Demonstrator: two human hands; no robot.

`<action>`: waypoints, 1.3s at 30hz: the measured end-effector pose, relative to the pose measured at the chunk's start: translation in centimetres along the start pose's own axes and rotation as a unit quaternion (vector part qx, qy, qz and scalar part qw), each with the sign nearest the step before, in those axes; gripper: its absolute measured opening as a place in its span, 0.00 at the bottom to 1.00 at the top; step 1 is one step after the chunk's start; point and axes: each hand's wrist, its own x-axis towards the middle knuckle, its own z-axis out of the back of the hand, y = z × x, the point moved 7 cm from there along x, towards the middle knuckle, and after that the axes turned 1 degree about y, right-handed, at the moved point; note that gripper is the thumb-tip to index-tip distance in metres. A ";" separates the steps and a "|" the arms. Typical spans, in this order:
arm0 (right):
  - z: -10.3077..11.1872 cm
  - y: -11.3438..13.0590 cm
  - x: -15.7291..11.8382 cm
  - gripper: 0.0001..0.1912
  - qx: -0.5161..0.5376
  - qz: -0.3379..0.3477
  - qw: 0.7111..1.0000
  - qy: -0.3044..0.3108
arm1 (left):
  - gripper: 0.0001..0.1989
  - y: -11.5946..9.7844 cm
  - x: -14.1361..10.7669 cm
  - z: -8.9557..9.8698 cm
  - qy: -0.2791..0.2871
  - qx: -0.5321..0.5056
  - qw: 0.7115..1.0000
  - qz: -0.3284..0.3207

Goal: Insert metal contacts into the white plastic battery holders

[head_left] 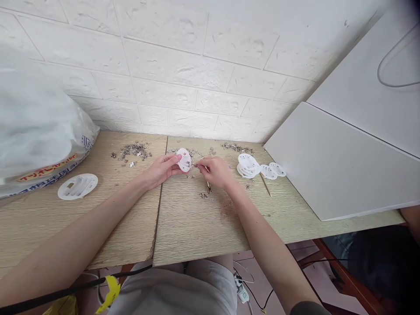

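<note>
My left hand (160,171) pinches a thin white round plastic disc (184,162) by its edge, tilted up above the table. The disc has cut-out slots, and small metal bits show on its face. My right hand (215,171) is closed on metal tweezers (209,187), whose back end sticks out below the palm. Their tips meet the disc's right edge; whether they grip a small part, I cannot make out. Under and behind the hands lie scattered small metal pieces (204,195).
Left, a heap of metal parts (136,151), a white disc (78,187) and a large plastic bag (42,118). Right, stacked white discs (248,165), a thin wooden stick (265,184), more metal parts (238,148) and a white panel (341,162). A brick-patterned wall (183,65) stands behind.
</note>
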 end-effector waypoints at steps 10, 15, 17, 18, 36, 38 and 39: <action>0.0 0.8 -0.1 0.15 -0.006 0.017 1.000 0.007 | 0.16 0.1 0.1 0.0 -0.001 -0.030 1.000 0.004; 0.0 0.9 -0.1 0.15 -0.009 0.012 1.000 0.012 | 0.16 0.2 0.1 0.1 -0.001 -0.031 1.000 0.004; 0.0 0.9 -0.1 0.15 -0.013 0.012 1.000 0.013 | 0.16 0.2 0.1 0.0 0.000 -0.031 1.000 0.003; 0.0 0.9 -0.1 0.15 -0.015 0.013 1.000 0.013 | 0.16 0.2 0.1 0.0 0.001 -0.030 1.000 0.002; -1.2 1.3 0.1 0.13 -0.058 0.028 0.998 0.029 | 0.18 0.1 -0.4 -0.5 -0.018 0.052 0.998 0.006; -1.0 1.3 0.1 0.13 -0.059 0.020 0.998 0.022 | 0.18 0.1 -0.3 -0.5 -0.018 0.043 0.999 0.007; -0.9 1.2 0.1 0.13 -0.060 0.015 0.998 0.019 | 0.18 0.0 -0.3 -0.5 -0.017 0.038 0.999 0.009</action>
